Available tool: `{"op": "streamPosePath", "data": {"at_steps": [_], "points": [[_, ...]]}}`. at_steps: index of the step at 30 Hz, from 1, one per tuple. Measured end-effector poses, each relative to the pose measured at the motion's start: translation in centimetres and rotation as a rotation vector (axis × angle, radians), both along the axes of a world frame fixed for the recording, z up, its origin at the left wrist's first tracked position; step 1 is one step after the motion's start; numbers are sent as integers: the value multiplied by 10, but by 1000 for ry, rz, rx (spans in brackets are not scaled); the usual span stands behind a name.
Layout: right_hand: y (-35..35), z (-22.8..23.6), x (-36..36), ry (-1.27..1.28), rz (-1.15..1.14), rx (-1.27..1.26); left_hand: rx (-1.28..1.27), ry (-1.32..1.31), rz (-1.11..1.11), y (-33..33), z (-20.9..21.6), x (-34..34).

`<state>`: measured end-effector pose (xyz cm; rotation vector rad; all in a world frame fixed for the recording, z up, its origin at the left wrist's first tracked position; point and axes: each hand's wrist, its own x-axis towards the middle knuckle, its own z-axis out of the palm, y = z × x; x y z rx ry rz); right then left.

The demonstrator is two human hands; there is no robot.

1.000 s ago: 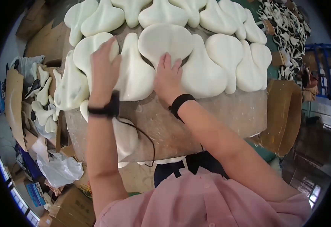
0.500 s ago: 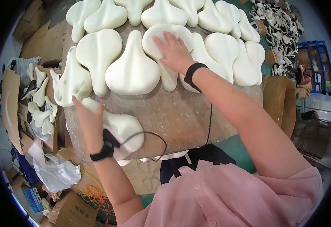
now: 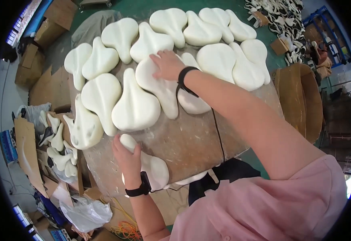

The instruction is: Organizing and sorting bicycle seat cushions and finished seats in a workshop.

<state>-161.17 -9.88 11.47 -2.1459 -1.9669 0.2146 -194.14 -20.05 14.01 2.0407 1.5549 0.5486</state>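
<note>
White foam bicycle saddle pads lie in rows on a worn brown table. My right hand rests flat on the wide end of one saddle pad, fingers spread. Near the front-left of the table lies a separate saddle pad. My left hand is round its narrow nose, fingers on the left side and thumb on the right. Part of that pad is hidden behind the hand and wrist. Dark marks show on the leftmost pad of the near row.
Left of the table, a cardboard box holds more white and black saddle pieces. A clear plastic bag lies below it. A tall brown cardboard container stands by the right edge. Several saddles are heaped at the far right. A black cable runs across the table.
The view has shifted, showing more of the far rows and floor. My left hand has closed in round the front pad's nose. My right hand stays on the same pad.
</note>
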Motion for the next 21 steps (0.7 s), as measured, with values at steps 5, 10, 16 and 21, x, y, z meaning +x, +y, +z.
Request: {"op": "streamPosePath", "data": {"at_steps": [5,10,16,21], "points": [[36,24,23,61,186,-259,-42,215,38,-1,-9,4],[52,23,43,103,269,-334,105,253,-104,-7,19,52],[90,17,65,191,104,-92,170,-94,-337,44,48,112],[97,8,72,-22,409,-201,249,-37,-419,153,4,162]]}}
